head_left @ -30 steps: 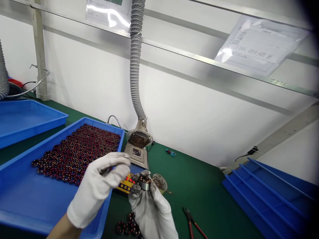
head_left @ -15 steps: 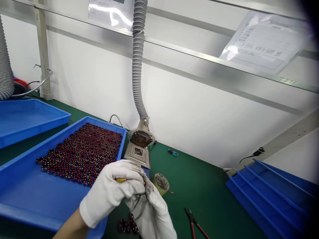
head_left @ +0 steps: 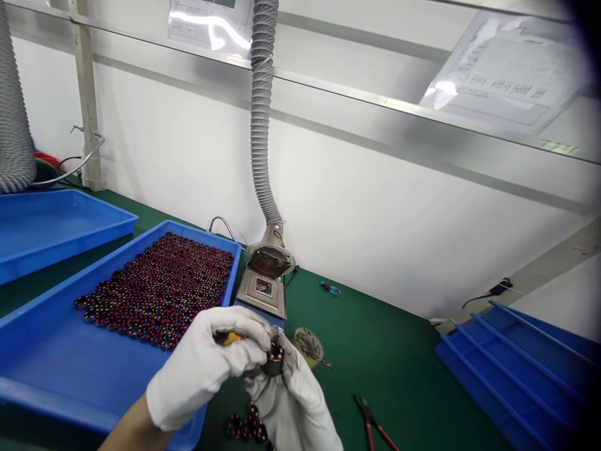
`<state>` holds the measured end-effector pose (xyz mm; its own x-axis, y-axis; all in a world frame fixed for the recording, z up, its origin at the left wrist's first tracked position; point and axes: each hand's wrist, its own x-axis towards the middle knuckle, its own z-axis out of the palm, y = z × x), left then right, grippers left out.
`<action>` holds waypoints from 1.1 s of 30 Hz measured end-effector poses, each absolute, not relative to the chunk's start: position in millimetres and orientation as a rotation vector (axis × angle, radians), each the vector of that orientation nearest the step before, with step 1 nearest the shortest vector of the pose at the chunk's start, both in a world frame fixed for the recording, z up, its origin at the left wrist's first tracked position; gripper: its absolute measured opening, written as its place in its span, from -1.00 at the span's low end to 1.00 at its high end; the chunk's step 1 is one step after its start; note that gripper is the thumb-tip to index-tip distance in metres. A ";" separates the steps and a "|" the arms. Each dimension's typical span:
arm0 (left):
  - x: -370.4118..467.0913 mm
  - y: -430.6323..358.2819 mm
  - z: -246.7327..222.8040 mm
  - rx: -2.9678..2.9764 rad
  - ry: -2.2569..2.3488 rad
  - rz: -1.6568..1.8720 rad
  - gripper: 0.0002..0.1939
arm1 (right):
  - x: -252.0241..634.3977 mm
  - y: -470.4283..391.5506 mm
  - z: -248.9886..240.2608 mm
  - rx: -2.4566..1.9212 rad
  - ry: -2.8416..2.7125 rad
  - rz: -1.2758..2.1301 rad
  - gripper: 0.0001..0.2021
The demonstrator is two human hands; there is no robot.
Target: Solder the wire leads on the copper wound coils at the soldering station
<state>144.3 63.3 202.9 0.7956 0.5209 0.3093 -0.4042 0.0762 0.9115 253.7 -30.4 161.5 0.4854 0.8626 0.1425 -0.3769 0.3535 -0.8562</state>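
Note:
My left hand (head_left: 206, 363), in a white glove, has its fingers closed at the rim of a small dark ring-shaped coil (head_left: 274, 363) with copper-coloured spots. The gloved right hand (head_left: 303, 401) grips the same coil from the other side, thumb and fingers pressed against it. A yellow-orange item (head_left: 231, 338) shows between the left fingers; its kind is hidden. Below the hands, several similar ring coils (head_left: 246, 426) lie on the green table (head_left: 399, 351). Many more coils (head_left: 164, 288) are packed in the blue tray (head_left: 56, 401) at left.
Behind the hands is a metal box (head_left: 253, 297) with a square opening, beneath a hood on a grey hose (head_left: 261, 113). A round-topped container (head_left: 308, 344) stands right of the hands. Red-handled pliers (head_left: 369, 419) lie at front right; stacked blue trays (head_left: 511, 363) are farther right.
The ring coil, mostly hidden by the fingers before, now shows between both hands with its opening turned upward. The view has shifted slightly.

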 end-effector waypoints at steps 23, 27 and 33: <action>135.8 57.2 201.8 1.423 0.059 0.843 -0.85 | 260.5 -23.5 146.8 -0.992 -0.628 0.534 -0.78; 135.9 61.5 200.3 1.259 0.164 0.922 -0.86 | 236.0 -21.3 153.9 -1.053 -0.554 0.038 -0.74; 150.4 56.5 206.5 1.294 0.115 0.540 -0.77 | 213.5 -25.9 152.0 -1.252 -0.863 -0.565 -0.64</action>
